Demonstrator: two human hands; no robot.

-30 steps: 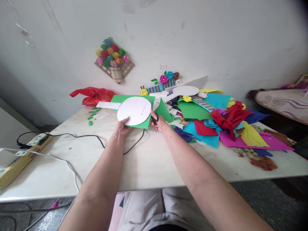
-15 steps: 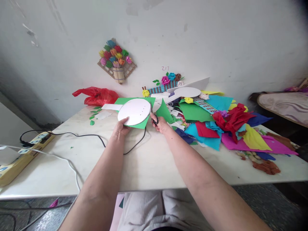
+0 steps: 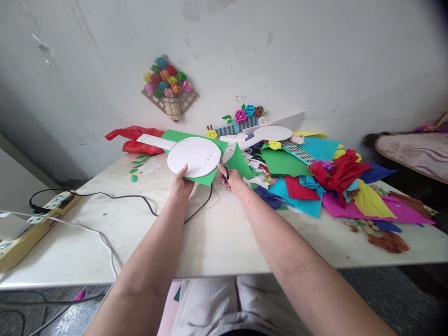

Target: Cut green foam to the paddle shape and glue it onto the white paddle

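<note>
A white paddle-shaped cutout, with a round body, a straight neck and a few dark dots, lies over a sheet of green paper. My left hand grips both at the near edge, thumb on top of the white disc and fingers underneath. In my right hand is a pair of scissors with black handles, its blades at the right edge of the disc and green sheet. A separate green offcut stands just right of the blades.
Coloured paper and crepe, including a red piece, pile up at right, with another white paddle shape. A red plastic bag and green paper leaves lie left. A black cable runs from a power strip beneath my left arm.
The white cutout and green paper have turned clockwise, the neck end rising at the left. My left hand has shifted slightly right with them. The right hand with the scissors stays almost in place.
</note>
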